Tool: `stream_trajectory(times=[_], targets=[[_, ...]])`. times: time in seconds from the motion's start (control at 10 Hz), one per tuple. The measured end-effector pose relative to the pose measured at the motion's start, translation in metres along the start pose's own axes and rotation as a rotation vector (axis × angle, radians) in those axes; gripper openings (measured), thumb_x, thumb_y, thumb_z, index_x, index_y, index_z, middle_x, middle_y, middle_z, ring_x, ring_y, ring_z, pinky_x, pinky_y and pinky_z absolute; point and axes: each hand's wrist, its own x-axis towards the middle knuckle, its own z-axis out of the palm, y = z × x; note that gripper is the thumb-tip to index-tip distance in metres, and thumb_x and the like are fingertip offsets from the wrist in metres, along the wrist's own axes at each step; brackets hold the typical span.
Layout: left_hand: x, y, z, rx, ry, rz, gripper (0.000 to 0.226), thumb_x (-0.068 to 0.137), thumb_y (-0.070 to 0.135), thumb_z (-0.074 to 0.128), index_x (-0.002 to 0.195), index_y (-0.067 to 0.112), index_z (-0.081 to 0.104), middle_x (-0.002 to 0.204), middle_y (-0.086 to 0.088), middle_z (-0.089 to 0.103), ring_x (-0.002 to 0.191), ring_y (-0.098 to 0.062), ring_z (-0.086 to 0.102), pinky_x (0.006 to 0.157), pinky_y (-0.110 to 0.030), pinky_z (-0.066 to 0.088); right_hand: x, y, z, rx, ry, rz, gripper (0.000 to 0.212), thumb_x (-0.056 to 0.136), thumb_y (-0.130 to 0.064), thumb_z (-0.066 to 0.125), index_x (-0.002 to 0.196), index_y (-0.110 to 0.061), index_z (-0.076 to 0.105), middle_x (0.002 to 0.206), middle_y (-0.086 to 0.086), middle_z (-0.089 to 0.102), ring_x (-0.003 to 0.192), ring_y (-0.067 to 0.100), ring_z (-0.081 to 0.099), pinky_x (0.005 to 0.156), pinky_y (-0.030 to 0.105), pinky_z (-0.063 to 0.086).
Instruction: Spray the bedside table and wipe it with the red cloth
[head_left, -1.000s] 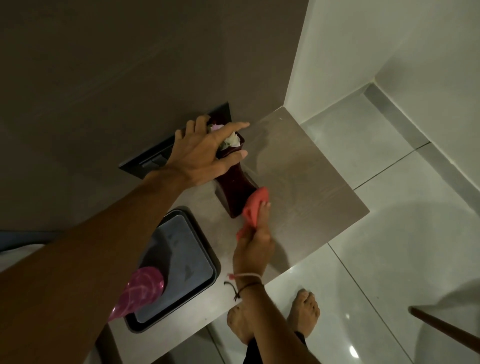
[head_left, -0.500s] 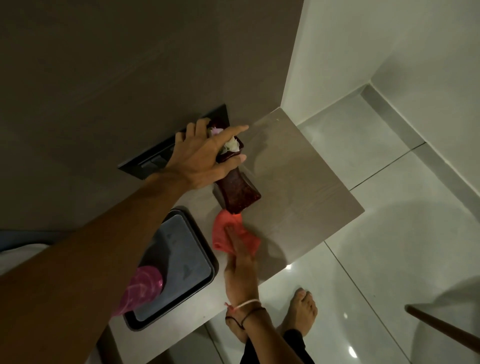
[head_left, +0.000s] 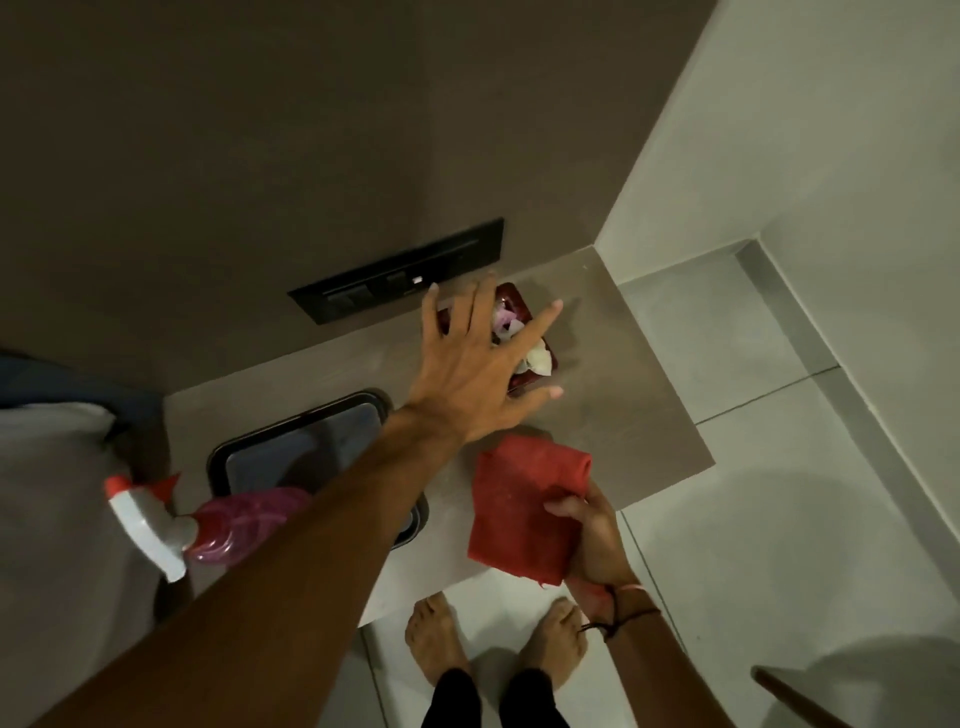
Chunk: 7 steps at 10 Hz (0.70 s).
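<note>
The bedside table (head_left: 628, 410) is a grey-brown slab against the wall. My right hand (head_left: 595, 540) presses the red cloth (head_left: 519, 509) flat on the table near its front edge, thumb pinching the cloth's right side. My left hand (head_left: 478, 374) reaches across with fingers spread down over the top of a dark red vase (head_left: 513, 297) holding pale flowers, gripping it from above. The pink spray bottle (head_left: 234, 525) with a white and red nozzle stands at the table's left end, partly hidden by my left forearm.
A dark tray (head_left: 311, 441) lies on the table between the bottle and the vase. A black switch panel (head_left: 395, 275) is on the wall behind. Bedding (head_left: 52, 447) is at the left. My bare feet (head_left: 441, 639) stand on the tiled floor; a wooden piece (head_left: 831, 696) pokes in at bottom right.
The red cloth went from bunched beside the vase to flat on the table, drawn toward the front edge. The vase stands more upright, farther back, under my left hand.
</note>
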Motion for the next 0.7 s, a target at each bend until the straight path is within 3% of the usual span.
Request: stream_trajectory(times=[0.1,0.2,0.4,0.5,0.6,0.7], targets=[[-0.030,-0.017,-0.005,-0.089,0.077,-0.068,0.092,0.083,0.086,0.026,0.162,0.043,0.009,0.172,-0.026,0.004,0.160,-0.040,0.006,0.123,-0.073,0.000,0.000,0.002,0.011,-0.116,-0.061,0.020,0.064,0.065,0.010,0.060,0.125,-0.009,0.064,0.119,0.018,0.070,0.114,0.044,0.060,0.094,0.058,0.055],[-0.076,-0.046,-0.009,-0.084,0.158,-0.161,0.085,0.091,0.080,0.023,0.163,0.037,0.015,0.171,-0.026,0.008,0.160,-0.039,0.009,0.124,-0.071,0.004,0.005,0.006,0.043,-0.234,-0.136,0.050,0.054,0.076,0.019,0.056,0.118,-0.012,0.068,0.123,0.021,0.066,0.113,0.042,0.061,0.096,0.060,0.053],[-0.145,-0.110,-0.052,0.000,0.246,-0.353,0.080,0.096,0.074,0.027,0.163,0.030,0.023,0.171,-0.024,0.017,0.158,-0.037,0.018,0.125,-0.067,0.014,0.026,0.023,0.142,-0.501,-0.301,0.095,0.051,0.082,0.015,0.058,0.128,-0.007,0.061,0.135,0.025,0.061,0.122,0.043,0.059,0.108,0.060,0.044],[-0.171,-0.130,-0.086,0.047,0.219,-0.408,0.081,0.096,0.075,0.025,0.163,0.031,0.020,0.171,-0.022,0.017,0.158,-0.036,0.020,0.125,-0.066,0.016,0.022,0.030,0.172,-0.757,-0.295,0.125,0.060,0.086,0.015,0.055,0.138,-0.015,0.051,0.131,0.017,0.061,0.110,0.028,0.060,0.100,0.044,0.049],[-0.197,-0.147,-0.119,0.089,0.274,-0.448,0.079,0.096,0.074,0.028,0.162,0.030,0.026,0.169,-0.022,0.025,0.155,-0.038,0.029,0.123,-0.066,0.022,0.008,0.013,0.185,-1.157,-0.309,-0.005,0.078,0.088,0.007,0.052,0.157,-0.009,0.021,0.143,0.016,0.055,0.128,0.030,0.054,0.103,0.032,0.045],[-0.219,-0.153,-0.153,0.079,0.285,-0.506,0.079,0.096,0.074,0.030,0.162,0.030,0.028,0.167,-0.022,0.030,0.152,-0.038,0.035,0.122,-0.065,0.026,-0.021,-0.010,0.189,-1.299,-0.318,-0.132,0.081,0.086,0.003,0.050,0.159,-0.014,0.018,0.159,0.011,0.036,0.145,0.026,0.038,0.115,0.026,0.032]])
